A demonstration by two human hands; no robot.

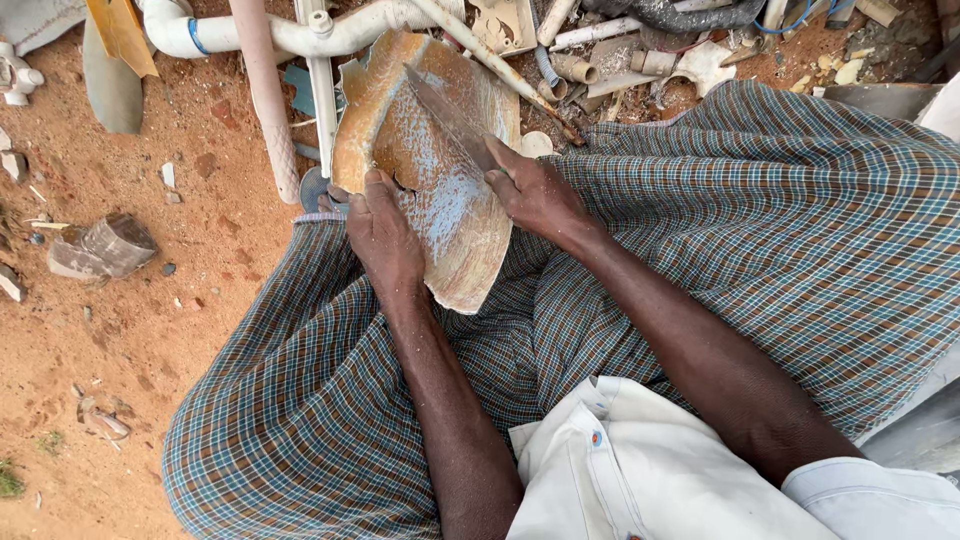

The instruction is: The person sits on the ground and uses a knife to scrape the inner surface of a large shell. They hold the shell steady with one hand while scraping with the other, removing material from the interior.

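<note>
Resting on the checked cloth [700, 250] over the lap, the curved shell-like slab [440, 190] is gripped at its near edge by the left hand [383, 232], while the right hand [535, 195] closes on a flat blade [445, 115] laid across its partly scraped, pale-streaked face, white pipes [300, 35] beyond.

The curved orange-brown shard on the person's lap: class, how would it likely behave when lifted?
The curved shard probably stays stiff: it keeps its bowl shape though only the left hand steadies it. Its jagged broken edges suggest it is brittle. Its rounded form could rock on the checked cloth.
</note>
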